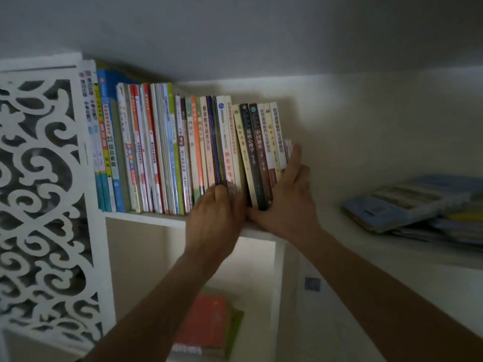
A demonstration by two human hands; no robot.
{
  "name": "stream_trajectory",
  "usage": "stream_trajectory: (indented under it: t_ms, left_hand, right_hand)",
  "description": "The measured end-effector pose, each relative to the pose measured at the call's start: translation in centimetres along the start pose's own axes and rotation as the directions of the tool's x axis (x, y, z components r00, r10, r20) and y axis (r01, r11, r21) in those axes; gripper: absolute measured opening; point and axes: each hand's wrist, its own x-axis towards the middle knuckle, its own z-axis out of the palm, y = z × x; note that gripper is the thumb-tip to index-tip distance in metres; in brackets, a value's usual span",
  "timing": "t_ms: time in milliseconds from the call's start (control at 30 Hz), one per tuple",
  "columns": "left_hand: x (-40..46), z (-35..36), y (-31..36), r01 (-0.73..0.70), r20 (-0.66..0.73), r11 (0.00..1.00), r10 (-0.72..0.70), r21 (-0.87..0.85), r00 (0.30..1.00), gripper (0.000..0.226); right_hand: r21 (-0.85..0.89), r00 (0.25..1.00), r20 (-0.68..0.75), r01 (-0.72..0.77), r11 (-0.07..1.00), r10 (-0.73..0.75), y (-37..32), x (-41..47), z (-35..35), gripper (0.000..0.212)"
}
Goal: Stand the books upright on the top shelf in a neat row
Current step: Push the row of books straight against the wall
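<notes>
- Squaring step: our left hand curled against upright colourful paperback books on the white top shelf.
- Our right hand, fingers straight, pressed the row's end.
- Next we judged the flat bluish stack needed standing.

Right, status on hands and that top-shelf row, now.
Left hand gripping spines mid-row; right hand flat against the row's right end. Row of colourful upright books standing, right-end ones leaning. Flat stack of blue-covered books lies apart, right.
</notes>
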Motion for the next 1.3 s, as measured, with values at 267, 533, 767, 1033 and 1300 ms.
stream_trajectory:
  t_ms: [267, 533, 767, 1033, 1300]
  left_hand:
    - [-1.1, 2.5, 0.0, -0.335, 0.066, 0.937, 0.330, 0.095, 0.942, 0.053]
    - [-12.1, -0.3, 7.9, -0.222, 0.095, 0.960, 0.240, -0.169, 0.966, 0.061]
    - [-27.5, 2.1, 15.0, -0.304, 0.450, 0.899, 0.423, -0.315, 0.787, 0.060]
    - [-39.6, 6.2, 26.7, -0.097, 0.831, 0.917, 0.393, -0.388, 0.393, 0.068]
    - [-47.7, 8.3, 34.4, 0.540, 0.988, 0.836, 0.145, -0.094, -0.053, 0.046]
  right_hand:
    - [-0.005, 0.980, 0.168, -0.106, 0.994, 0.105, 0.6, -1.2, -1.3, 0.138]
    - [-0.219, 0.974, -0.046, 0.208, 0.953, -0.223, 5.7, -13.7, -5.2, 0.080]
    - [-0.334, 0.948, 0.222, -0.147, 0.931, 0.229, 17.2, -36.4, -11.1, 0.068]
    - [-0.475, 0.559, 0.240, -0.645, 0.598, 0.794, 23.8, -54.2, -22.5, 0.072]
    - [-0.400, 0.245, 0.155, -0.870, 0.288, 0.957, 29.0, -61.6, -26.6, 0.074]
